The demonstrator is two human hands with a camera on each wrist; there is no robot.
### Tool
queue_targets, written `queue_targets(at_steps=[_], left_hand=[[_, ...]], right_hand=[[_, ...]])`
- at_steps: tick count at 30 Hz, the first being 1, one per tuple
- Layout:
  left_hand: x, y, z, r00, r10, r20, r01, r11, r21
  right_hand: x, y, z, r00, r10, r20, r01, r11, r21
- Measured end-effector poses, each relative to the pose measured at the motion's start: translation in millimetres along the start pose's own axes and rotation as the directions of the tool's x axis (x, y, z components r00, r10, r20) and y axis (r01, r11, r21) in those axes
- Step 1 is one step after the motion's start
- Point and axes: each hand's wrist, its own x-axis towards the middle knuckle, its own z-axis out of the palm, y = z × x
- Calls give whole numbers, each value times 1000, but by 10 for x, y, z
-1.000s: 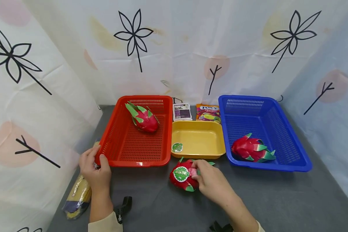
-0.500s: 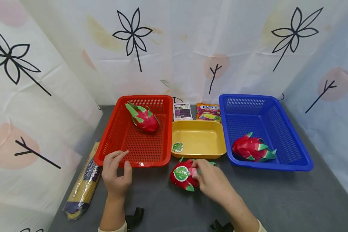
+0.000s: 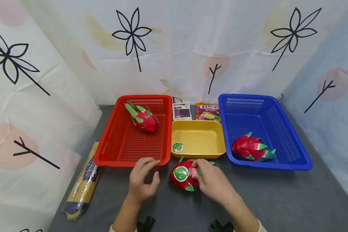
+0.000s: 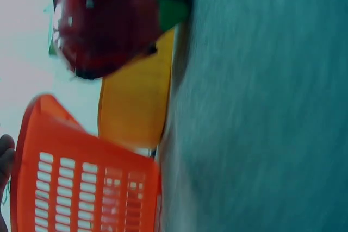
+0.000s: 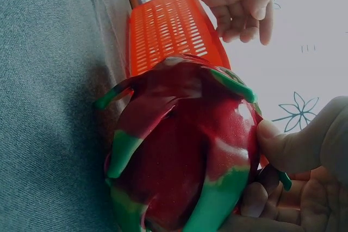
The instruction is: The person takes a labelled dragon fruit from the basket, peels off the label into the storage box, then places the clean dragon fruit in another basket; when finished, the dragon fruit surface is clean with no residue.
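Observation:
A red dragon fruit [image 3: 178, 185] with green-tipped scales lies on the grey table before the yellow bin. A round green-and-white sticker [image 3: 181, 174] is on its upper side. My right hand [image 3: 214, 182] grips the fruit from the right, thumb and fingers at its top, as the right wrist view also shows with the thumb [image 5: 285, 148] against the skin. To the left of the fruit, my left hand [image 3: 143, 180] holds nothing; its fingers are extended and overlap the front rim of the red basket [image 3: 117, 162].
A second dragon fruit [image 3: 145, 119] lies in the red basket, a third [image 3: 252, 148] in the blue basket [image 3: 301, 154]. The yellow bin [image 3: 198, 154] bears a similar sticker [image 3: 177, 147]. Behind it are a white-and-purple pack [image 3: 181, 111] and a sweets bag [image 3: 207, 112]. A long pasta pack [image 3: 82, 187] lies left.
My left hand has let go of the red basket's left front corner and moved right, towards the dragon fruit. The right hand has stayed on that fruit.

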Motion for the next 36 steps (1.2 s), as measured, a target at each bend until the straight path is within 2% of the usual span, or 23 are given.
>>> queue_targets(at_steps=[6, 11, 15, 17, 19, 23, 27, 29, 32, 33, 36], left_hand=[[-98, 40, 125, 998, 25, 56, -21, 997, -74], [-229, 55, 190, 992, -5, 126, 21, 992, -128], [-313, 42, 201, 976, -35, 213, 72, 983, -169], [-345, 38, 202, 959, -67, 274, 121, 976, -183], [-375, 37, 201, 934, -119, 338, 188, 965, -181], [-435, 35, 216, 864, -230, 448, 335, 927, -169], [-484, 39, 251, 800, -323, 506, 437, 891, -123], [-498, 43, 272, 780, -355, 515, 464, 881, -95], [-509, 49, 292, 742, -414, 527, 521, 851, -65], [-511, 50, 295, 734, -428, 527, 536, 842, -64], [-518, 48, 301, 726, -449, 521, 559, 826, -67]], right_hand=[[-7, 2, 1, 1000, 5, 4, -5, 1000, 8], [-21, -1, 3, 1000, 2, -1, -2, 1000, 13], [-32, 3, 2, 1000, -7, 0, 7, 1000, 14], [-38, 11, -2, 1000, -15, 3, 15, 1000, 14], [-47, 25, -9, 1000, -27, 4, 27, 1000, 13], [-76, 61, -19, 999, -52, 1, 52, 999, 17], [-96, 102, -7, 997, -76, -25, 77, 997, 18], [-101, 122, 8, 995, -92, -47, 93, 995, 20], [-103, 144, 35, 991, -104, -82, 105, 994, 18], [-103, 148, 44, 990, -104, -95, 106, 994, 17], [-98, 148, 71, 984, -112, -139, 115, 993, 8]])
